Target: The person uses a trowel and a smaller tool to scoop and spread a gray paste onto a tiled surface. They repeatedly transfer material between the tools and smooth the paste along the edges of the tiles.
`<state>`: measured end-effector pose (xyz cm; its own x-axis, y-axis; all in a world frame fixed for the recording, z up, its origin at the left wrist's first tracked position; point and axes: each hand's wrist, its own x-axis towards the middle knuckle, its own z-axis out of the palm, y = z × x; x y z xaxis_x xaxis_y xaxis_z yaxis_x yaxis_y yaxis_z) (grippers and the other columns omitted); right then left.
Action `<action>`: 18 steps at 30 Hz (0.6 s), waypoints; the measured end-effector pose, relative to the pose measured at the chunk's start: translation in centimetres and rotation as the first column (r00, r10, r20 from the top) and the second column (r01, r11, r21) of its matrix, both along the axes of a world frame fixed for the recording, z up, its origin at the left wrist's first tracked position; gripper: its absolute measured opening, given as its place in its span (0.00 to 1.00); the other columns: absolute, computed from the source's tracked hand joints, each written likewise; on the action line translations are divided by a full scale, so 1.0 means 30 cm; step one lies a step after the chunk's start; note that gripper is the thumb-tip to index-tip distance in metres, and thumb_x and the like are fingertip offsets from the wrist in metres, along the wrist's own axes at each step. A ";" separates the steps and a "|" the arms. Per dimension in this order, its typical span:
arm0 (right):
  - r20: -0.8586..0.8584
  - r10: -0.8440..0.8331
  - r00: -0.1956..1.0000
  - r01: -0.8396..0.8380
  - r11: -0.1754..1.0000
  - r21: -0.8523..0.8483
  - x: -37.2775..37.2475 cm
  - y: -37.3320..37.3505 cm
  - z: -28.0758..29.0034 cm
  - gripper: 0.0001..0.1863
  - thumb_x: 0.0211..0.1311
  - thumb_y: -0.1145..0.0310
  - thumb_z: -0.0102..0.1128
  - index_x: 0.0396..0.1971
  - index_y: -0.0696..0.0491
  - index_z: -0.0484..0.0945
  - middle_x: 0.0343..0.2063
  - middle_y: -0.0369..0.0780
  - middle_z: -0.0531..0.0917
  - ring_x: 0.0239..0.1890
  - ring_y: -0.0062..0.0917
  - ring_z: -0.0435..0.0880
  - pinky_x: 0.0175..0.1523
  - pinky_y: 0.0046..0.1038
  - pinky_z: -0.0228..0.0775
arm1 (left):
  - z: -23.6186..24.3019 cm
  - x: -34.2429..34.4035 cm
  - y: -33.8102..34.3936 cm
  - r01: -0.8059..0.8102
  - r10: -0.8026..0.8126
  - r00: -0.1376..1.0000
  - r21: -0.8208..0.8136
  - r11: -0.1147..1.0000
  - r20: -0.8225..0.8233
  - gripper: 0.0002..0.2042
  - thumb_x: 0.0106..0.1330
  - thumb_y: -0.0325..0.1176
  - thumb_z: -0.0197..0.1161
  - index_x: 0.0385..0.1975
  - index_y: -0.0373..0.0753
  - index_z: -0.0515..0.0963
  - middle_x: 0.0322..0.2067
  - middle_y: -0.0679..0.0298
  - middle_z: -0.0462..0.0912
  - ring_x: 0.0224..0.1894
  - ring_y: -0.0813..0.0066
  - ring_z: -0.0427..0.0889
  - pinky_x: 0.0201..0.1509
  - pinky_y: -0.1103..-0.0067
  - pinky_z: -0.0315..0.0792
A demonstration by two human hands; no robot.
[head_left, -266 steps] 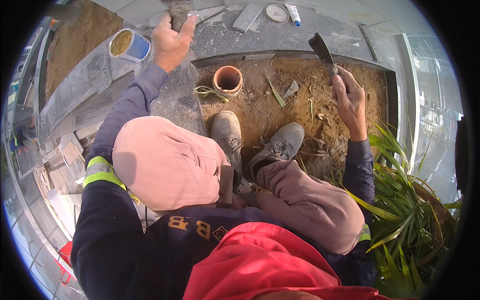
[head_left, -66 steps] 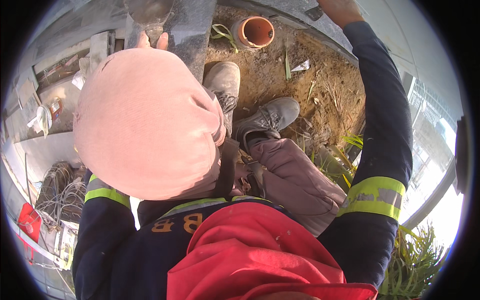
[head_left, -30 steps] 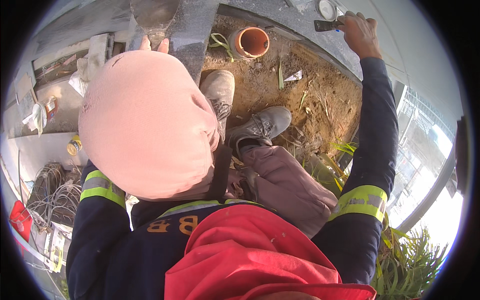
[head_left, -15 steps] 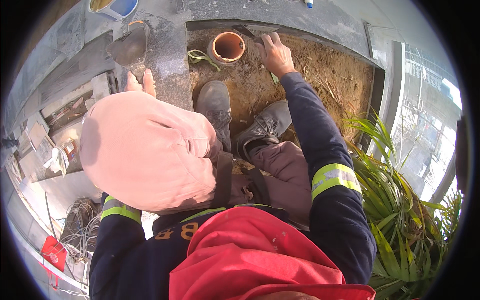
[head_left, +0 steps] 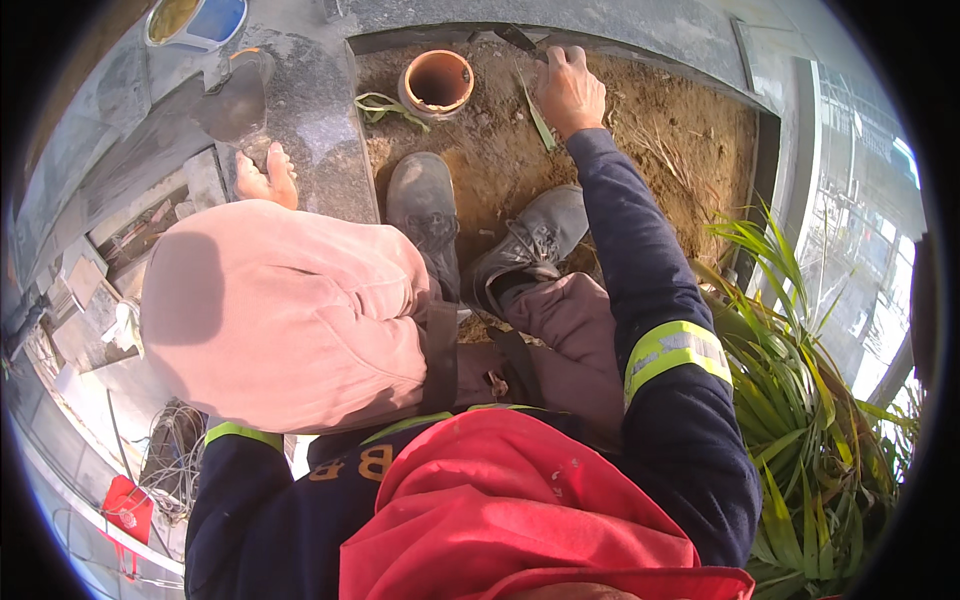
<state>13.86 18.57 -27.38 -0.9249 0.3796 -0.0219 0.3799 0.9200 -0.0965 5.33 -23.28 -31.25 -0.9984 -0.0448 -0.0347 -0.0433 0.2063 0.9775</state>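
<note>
My left hand [head_left: 266,178] grips a wide metal trowel [head_left: 232,106], its handle mostly hidden by the fingers, over the grey stone slab [head_left: 312,150] beside my raised left knee. My right hand [head_left: 570,90] is closed on a dark-bladed scraper [head_left: 515,38], the blade reaching to the inner top edge of the stone border [head_left: 660,55] around the soil bed [head_left: 660,130]. An upright orange clay pipe [head_left: 440,103] stands in the soil left of that hand, with a pale leaf strip at its base. Both my shoes rest on the soil.
A bucket [head_left: 200,30] with blue side and yellowish inside sits at upper left. Stacked tile pieces [head_left: 80,280], coiled wire [head_left: 170,460] and a red bag [head_left: 128,505] lie left. Long-leaved plants [head_left: 800,430] crowd the lower right, beside a pale structure at the right rim.
My right hand has come down and left from the outer stone surface to the bed's far edge. The view has shifted, showing more of the bucket and plants. My left hand still grips the trowel.
</note>
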 end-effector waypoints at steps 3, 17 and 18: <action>-0.006 -0.012 1.000 0.012 1.000 0.006 0.020 0.041 0.016 0.17 0.72 0.56 0.57 0.54 0.49 0.77 0.51 0.47 0.79 0.42 0.50 0.86 0.45 0.48 0.79 | -0.002 0.000 -0.005 0.010 -0.010 1.000 -0.033 0.999 -0.005 0.09 0.70 0.32 0.65 0.37 0.33 0.75 0.23 0.64 0.82 0.20 0.81 0.77 0.24 0.81 0.72; -0.025 -0.064 0.998 0.064 0.997 0.037 0.081 0.211 0.060 0.19 0.71 0.56 0.58 0.56 0.47 0.79 0.55 0.44 0.80 0.48 0.48 0.86 0.51 0.48 0.78 | -0.005 0.003 -0.011 0.014 -0.013 1.000 -0.038 0.999 0.026 0.08 0.71 0.32 0.65 0.36 0.35 0.73 0.24 0.65 0.82 0.22 0.82 0.76 0.26 0.82 0.72; -0.023 -0.065 0.998 0.066 0.997 0.048 0.089 0.218 0.070 0.18 0.71 0.56 0.58 0.56 0.47 0.79 0.54 0.45 0.81 0.48 0.48 0.85 0.51 0.48 0.78 | 0.001 0.003 0.003 0.016 -0.015 0.999 -0.035 0.999 0.037 0.09 0.71 0.32 0.65 0.36 0.35 0.73 0.23 0.65 0.81 0.22 0.82 0.76 0.26 0.82 0.72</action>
<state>16.54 25.11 -25.29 -0.8980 0.4398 0.0170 0.4381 0.8969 -0.0612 5.42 -23.20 -31.22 -0.9970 -0.0311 -0.0702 -0.0756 0.2417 0.9674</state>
